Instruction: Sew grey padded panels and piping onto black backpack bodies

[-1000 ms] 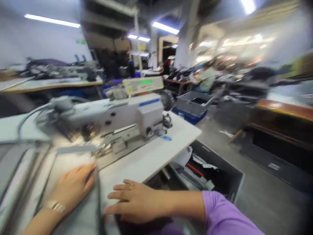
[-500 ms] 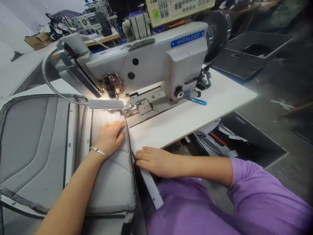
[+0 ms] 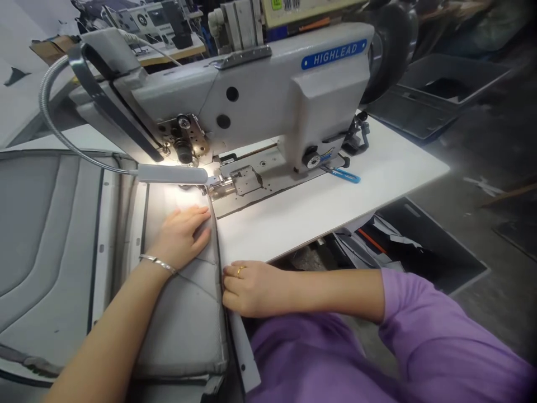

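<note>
A grey padded cover (image 3: 180,324) with dark edging, which looks like a seat cover, lies under the needle area of a sewing machine (image 3: 251,106). My left hand (image 3: 182,232) rests flat on the cover just in front of the presser foot, fingers stretched toward the lit sewing spot. At the cover's right edge, my right hand (image 3: 255,288) has its fingers curled round the edging and a white strip (image 3: 245,358). The strip's lower end hangs out below that hand. Its fingertips are partly hidden against the edge. The lamp (image 3: 172,174) covers part of the needle area.
Blue-handled snips (image 3: 344,175) lie on the white table (image 3: 277,221) by the machine's base. Below the table's front edge stands a dark bin (image 3: 444,252) with scraps. Another grey crate (image 3: 465,78) is on the floor behind. More machines stand at the back left.
My right hand has gone from lying flatter to curled fingers at the cover's edge. The view has shifted slightly; my left hand stays flat on the cover.
</note>
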A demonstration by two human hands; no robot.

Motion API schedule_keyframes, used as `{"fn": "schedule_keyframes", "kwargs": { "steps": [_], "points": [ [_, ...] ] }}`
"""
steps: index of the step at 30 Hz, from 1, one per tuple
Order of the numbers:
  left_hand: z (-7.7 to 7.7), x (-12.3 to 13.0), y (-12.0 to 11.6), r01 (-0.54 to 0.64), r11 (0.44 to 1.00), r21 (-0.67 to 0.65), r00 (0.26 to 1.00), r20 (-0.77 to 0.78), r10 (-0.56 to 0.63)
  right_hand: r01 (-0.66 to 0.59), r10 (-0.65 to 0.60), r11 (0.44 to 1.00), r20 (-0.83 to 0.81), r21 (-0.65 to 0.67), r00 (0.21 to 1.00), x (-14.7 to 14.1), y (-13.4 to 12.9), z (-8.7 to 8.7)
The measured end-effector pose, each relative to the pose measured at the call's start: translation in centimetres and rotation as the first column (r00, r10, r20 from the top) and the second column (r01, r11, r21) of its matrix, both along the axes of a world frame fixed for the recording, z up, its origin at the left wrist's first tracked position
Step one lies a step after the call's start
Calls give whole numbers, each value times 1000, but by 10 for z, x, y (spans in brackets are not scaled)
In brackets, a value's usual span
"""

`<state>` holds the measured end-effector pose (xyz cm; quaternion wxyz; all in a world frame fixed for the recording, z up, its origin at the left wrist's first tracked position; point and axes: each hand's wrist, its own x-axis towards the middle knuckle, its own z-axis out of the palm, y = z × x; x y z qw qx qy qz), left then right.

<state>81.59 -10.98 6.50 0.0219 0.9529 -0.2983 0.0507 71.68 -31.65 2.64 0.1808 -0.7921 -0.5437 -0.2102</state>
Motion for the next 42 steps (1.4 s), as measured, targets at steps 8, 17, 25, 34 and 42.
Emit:
{"fn": "schedule_keyframes", "kwargs": {
  "steps": [8,17,25,34,42],
  "points": [
    [-4,15,-8,10,1000,-21,992,129,-8,-96,99,994,61,-51,993,23,2,7],
    [-5,23,-10,-62,993,103,974,221,37,-213,220,975,135,-63,966,53,7,13],
    [-14,38,-10,-79,991,110,953,299,42,-202,205,979,158,-34,966,68,9,12],
    [-6,58,-12,92,995,50,916,388,-104,-157,146,985,150,68,978,71,10,10],
    [3,62,-5,66,994,-91,992,114,-55,-116,112,993,124,30,986,73,6,13]
  ]
}}
